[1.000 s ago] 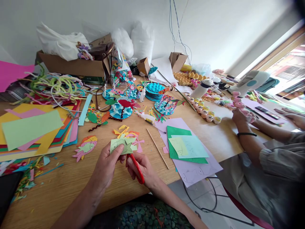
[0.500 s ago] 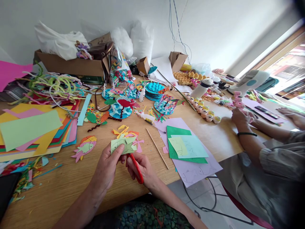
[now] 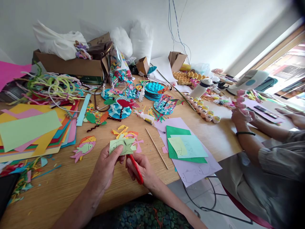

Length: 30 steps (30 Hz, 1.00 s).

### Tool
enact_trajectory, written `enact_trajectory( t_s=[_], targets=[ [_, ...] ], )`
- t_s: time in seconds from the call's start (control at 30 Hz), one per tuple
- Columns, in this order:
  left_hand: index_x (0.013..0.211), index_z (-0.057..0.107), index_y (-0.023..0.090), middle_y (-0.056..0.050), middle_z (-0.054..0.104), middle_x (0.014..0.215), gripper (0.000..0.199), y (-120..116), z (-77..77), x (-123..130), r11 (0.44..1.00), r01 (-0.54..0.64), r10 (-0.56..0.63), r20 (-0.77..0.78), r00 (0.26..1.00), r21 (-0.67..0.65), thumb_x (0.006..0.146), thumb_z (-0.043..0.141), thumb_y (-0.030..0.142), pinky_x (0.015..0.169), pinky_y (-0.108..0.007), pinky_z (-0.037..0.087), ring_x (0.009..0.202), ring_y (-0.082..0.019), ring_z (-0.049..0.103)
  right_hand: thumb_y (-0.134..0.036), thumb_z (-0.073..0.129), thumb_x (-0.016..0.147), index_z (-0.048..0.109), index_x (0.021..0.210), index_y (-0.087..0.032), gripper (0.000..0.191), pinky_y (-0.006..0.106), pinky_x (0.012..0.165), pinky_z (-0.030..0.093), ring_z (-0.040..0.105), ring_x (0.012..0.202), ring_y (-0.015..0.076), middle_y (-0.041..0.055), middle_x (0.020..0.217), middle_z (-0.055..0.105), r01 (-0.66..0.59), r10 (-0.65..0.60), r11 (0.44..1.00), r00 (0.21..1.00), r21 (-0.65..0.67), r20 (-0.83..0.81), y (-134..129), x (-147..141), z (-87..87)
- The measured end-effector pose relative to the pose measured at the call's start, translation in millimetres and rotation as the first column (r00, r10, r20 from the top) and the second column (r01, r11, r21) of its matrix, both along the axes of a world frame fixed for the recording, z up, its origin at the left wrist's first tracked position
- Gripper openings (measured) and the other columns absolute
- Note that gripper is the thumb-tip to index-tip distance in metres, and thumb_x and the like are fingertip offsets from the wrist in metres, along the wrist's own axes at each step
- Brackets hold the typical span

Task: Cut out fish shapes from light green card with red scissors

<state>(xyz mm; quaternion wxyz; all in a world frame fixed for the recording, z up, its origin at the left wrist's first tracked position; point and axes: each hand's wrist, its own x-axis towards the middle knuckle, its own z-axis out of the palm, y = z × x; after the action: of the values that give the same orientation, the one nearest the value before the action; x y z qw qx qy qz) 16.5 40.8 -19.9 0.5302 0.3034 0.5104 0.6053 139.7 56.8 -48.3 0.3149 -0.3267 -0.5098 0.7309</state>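
Pinching green paper [image 3: 126,149] in left hand [image 3: 108,162]; gripping red scissors [image 3: 136,168] in right hand [image 3: 143,163]; best turning paper, not scissors, following drawn outline [image 3: 129,144] closely.

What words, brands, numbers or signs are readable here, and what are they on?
None can be read.
White bottle lying down: its label is too small and blurred.
Small brown box: pale mark, too small to tell.
Light green paper in the left hand: drawn lines, no readable words.
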Motion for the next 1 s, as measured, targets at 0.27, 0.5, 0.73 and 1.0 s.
enact_trajectory(
  t_s=[0.27, 0.5, 0.73, 1.0],
  targets=[
    [0.058, 0.054, 0.02, 0.005, 0.048, 0.052, 0.021, -0.2, 4.2, -3.5, 1.0, 0.029, -0.029, -0.073, 0.997, 0.004, 0.07, 0.064, 0.033, 0.05, -0.024, 0.039, 0.05, -0.011, 0.042, -0.058, 0.058, 0.075, 0.048, 0.066, -0.018, 0.042, 0.017, 0.033, 0.027, 0.034, 0.033, 0.0046, -0.0085, 0.042, 0.041, -0.018, 0.018, 1.0, 0.999, -0.003, 0.037, 0.0, 1.2, -0.1],
    [0.057, 0.055, 0.019, 0.004, 0.05, 0.053, 0.021, 0.6, 2.4, -14.5, 0.997, 0.073, -0.076, -0.123, 0.99, -0.031, 0.069, 0.065, 0.033, 0.049, -0.023, 0.039, 0.052, -0.012, 0.043, -0.05, 0.058, 0.079, 0.046, 0.061, -0.018, 0.039, 0.017, 0.034, 0.027, 0.034, 0.035, 0.0048, -0.0076, 0.043, 0.042, -0.036, 0.035, 0.999, 0.995, 0.006, 0.093, 1.2, 5.9, -1.4],
    [0.06, 0.058, 0.018, 0.003, 0.053, 0.055, 0.017, 3.1, 5.0, -25.2, 0.986, 0.152, -0.159, -0.118, 0.98, -0.068, 0.066, 0.067, 0.032, 0.045, -0.022, 0.038, 0.052, -0.012, 0.043, -0.046, 0.061, 0.078, 0.042, 0.057, -0.019, 0.039, 0.018, 0.034, 0.025, 0.034, 0.036, 0.0046, -0.008, 0.045, 0.039, -0.047, 0.048, 0.999, 0.996, -0.009, 0.077, 1.3, 8.2, 2.2],
    [0.057, 0.057, 0.018, 0.002, 0.05, 0.052, 0.021, 6.6, 5.3, -30.3, 0.98, 0.183, -0.194, -0.168, 0.967, -0.077, 0.067, 0.066, 0.035, 0.044, -0.023, 0.038, 0.05, -0.012, 0.042, -0.054, 0.062, 0.074, 0.041, 0.057, -0.02, 0.044, 0.019, 0.035, 0.026, 0.033, 0.037, 0.005, -0.0084, 0.044, 0.037, -0.069, 0.071, 0.997, 0.993, -0.021, 0.092, 1.9, 8.7, 6.7]
  ],
)
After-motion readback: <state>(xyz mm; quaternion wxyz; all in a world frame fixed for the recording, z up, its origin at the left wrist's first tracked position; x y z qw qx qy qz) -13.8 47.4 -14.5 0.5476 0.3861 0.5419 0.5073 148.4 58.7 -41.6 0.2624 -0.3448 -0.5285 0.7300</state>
